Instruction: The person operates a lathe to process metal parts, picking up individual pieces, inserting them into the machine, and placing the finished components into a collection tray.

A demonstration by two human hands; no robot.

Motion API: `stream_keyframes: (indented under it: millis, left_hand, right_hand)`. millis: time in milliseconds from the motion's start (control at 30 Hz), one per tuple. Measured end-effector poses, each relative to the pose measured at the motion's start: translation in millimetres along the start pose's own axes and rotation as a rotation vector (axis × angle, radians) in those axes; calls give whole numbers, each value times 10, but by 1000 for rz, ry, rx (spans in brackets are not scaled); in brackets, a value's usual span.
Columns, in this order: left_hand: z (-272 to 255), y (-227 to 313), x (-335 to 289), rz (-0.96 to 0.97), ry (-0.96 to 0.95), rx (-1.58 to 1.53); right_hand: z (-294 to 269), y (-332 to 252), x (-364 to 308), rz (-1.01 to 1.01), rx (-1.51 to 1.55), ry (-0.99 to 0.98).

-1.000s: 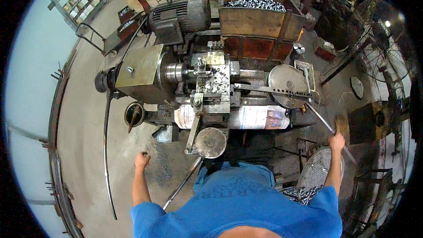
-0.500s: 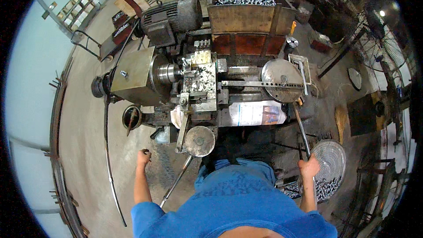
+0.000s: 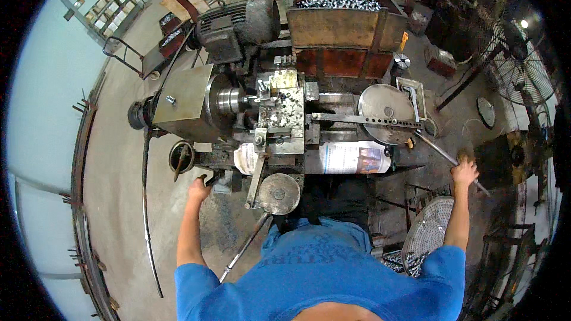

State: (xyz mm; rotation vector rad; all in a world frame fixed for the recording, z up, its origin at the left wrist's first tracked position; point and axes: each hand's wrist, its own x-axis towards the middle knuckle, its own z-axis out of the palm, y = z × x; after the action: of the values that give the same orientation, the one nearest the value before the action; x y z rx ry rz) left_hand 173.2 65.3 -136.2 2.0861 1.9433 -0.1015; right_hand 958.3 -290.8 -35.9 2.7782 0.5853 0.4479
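My right hand (image 3: 465, 173) is wrapped round a long metal lever rod (image 3: 439, 150), which runs out from the round steel disc (image 3: 388, 107) at the right of the lathe. A flat bar with a row of holes (image 3: 357, 119) links that disc to the tool slide (image 3: 282, 107). My left hand (image 3: 199, 189) has curled fingers beside a short black handle (image 3: 213, 178) at the machine's front left; what they hold, if anything, is too small to make out. Closer to me, a smaller disc (image 3: 279, 194) carries a second lever rod (image 3: 244, 249). Left of the slide sits the chuck (image 3: 229, 100).
Behind the lathe stands a rusty bin (image 3: 339, 27) heaped with small metal parts, beside a motor (image 3: 238, 27). A round perforated basket (image 3: 429, 226) tilts at lower right over more metal parts. A dark pot (image 3: 181, 157) and a fan (image 3: 523, 71) stand at the sides.
My right hand has swung the lever outward and away from me, to the right. My left hand has moved forward to the black handle. The view has shifted slightly.
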Motion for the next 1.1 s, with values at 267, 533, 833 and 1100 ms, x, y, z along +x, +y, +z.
stream_keyframes:
  millis: [267, 533, 833, 1100]
  left_hand:
    - [915, 195, -31, -159, 405, -13]
    - [458, 117, 41, 53, -49, 225]
    - [-758, -48, -179, 6, 43, -304]
    - [-1617, -1104, -1294, -411, 600, 91]
  right_hand:
    - [-359, -457, -213, -198, 341, 144]
    - [-977, -911, -288, -441, 717, 284]
    - [-2926, -3252, -1050, -1350, 1166, 402]
    - [-3486, -4517, -1673, -1601, 472, 189]
